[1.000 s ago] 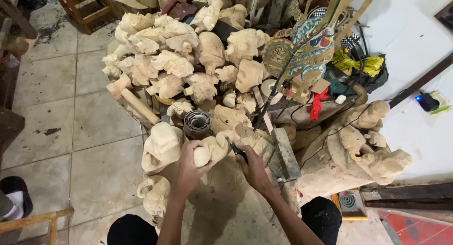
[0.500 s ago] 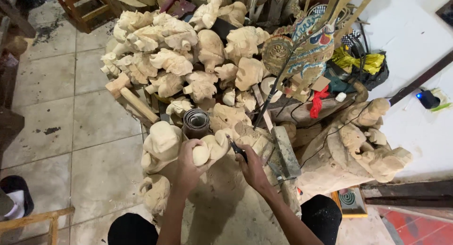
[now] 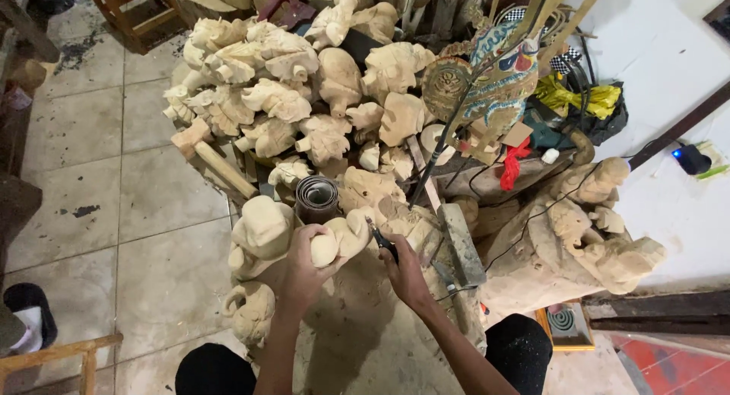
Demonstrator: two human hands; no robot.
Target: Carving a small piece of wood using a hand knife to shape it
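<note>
I see my left hand [image 3: 303, 267] gripping a pale wooden carving [image 3: 338, 239]; my right hand [image 3: 403, 269] presses a dark tool [image 3: 380, 239] to it.

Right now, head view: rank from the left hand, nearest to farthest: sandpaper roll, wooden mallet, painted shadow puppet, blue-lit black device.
1. Sandpaper roll, just above the left hand, in the carvings.
2. Wooden mallet, up and to the left, at the pile's edge.
3. Painted shadow puppet, upper right, leaning over the pile.
4. Blue-lit black device, far right by the white wall.
</note>
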